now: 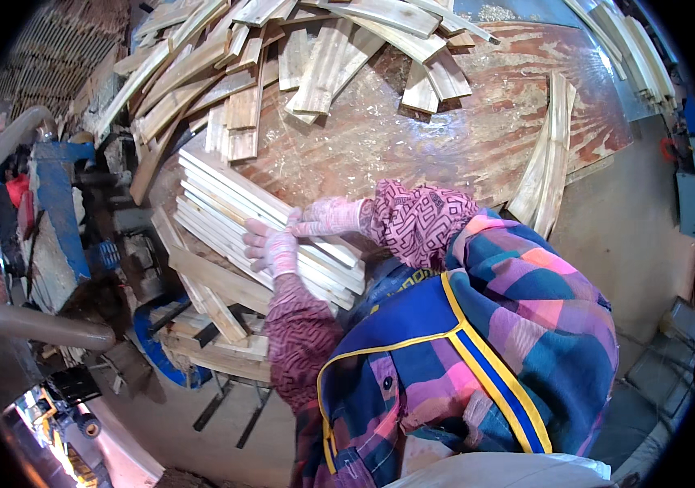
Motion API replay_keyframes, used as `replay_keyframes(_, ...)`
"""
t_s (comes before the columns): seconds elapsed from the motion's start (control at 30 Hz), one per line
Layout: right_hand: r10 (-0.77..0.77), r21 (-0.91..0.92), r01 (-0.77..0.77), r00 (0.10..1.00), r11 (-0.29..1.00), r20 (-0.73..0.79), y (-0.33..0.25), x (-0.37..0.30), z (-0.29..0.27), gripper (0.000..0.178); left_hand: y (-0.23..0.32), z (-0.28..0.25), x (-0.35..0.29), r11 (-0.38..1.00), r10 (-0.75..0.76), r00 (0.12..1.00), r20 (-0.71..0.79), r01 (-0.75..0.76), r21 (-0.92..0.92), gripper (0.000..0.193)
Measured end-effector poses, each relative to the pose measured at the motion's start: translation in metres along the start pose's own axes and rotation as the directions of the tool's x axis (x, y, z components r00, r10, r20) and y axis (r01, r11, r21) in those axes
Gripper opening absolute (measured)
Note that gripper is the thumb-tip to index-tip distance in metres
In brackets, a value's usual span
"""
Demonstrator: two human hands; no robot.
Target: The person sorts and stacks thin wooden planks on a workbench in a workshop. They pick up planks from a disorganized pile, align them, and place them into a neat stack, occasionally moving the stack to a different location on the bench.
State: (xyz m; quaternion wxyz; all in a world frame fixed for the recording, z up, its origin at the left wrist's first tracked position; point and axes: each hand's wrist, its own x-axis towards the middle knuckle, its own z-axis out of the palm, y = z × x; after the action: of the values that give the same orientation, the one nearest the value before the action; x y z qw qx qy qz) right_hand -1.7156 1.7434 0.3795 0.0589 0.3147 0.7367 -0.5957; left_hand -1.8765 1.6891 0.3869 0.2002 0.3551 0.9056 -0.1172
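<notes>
"What's nearest?"

"A soft plaid garment [543, 333]. Then, in pinkish fabric gloves, the left hand [271, 248] lies unclenched, fingers spread over pale wooden strips [221, 207]. The right hand [325, 218] is just beside it; I can't tell whether it grasps anything."

"And the strips?"

"Just off mid-view, toward 10 o'clock: straight, slim, smooth-looking, square-edged, side by side. Their long axis runs from 10 to 4 o'clock."

"Beyond?"

"A flat wooden sheet [518, 89] with swirling reddish grain at 1 o'clock, and a jumbled heap of planks [319, 69] at 11."
</notes>
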Motion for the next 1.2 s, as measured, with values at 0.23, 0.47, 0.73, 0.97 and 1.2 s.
replay_keyframes(0.23,0.061,0.163,-0.391,-0.261,0.906,-0.963,0.152,-0.129,-0.132,0.055,0.017,-0.016,-0.016,0.999,-0.042,0.997,0.062,0.041,0.02,0.136)
replay_keyframes(0.47,0.83,0.705,-0.52,0.014,0.482,-0.558,0.228,-0.193,-0.211,0.073,0.029,-0.008,-0.017,0.999,-0.035,0.999,0.011,0.035,0.028,0.133)
replay_keyframes(0.73,0.793,0.849,0.125,0.31,0.513,-0.524,0.181,-0.296,0.032,0.049,0.04,-0.004,-0.025,0.994,-0.072,0.997,-0.018,0.073,0.077,0.127)
replay_keyframes(0.97,0.919,0.884,0.261,-0.037,0.389,-0.393,0.221,-0.402,0.142,0.063,0.053,-0.003,-0.039,0.993,-0.079,0.994,-0.071,0.085,0.083,0.124)
replay_keyframes(1.2,0.818,0.935,-0.104,-0.458,0.338,-0.347,0.274,-0.49,0.035,0.065,0.054,-0.012,-0.043,0.994,-0.08,0.996,-0.048,0.084,0.073,0.126)
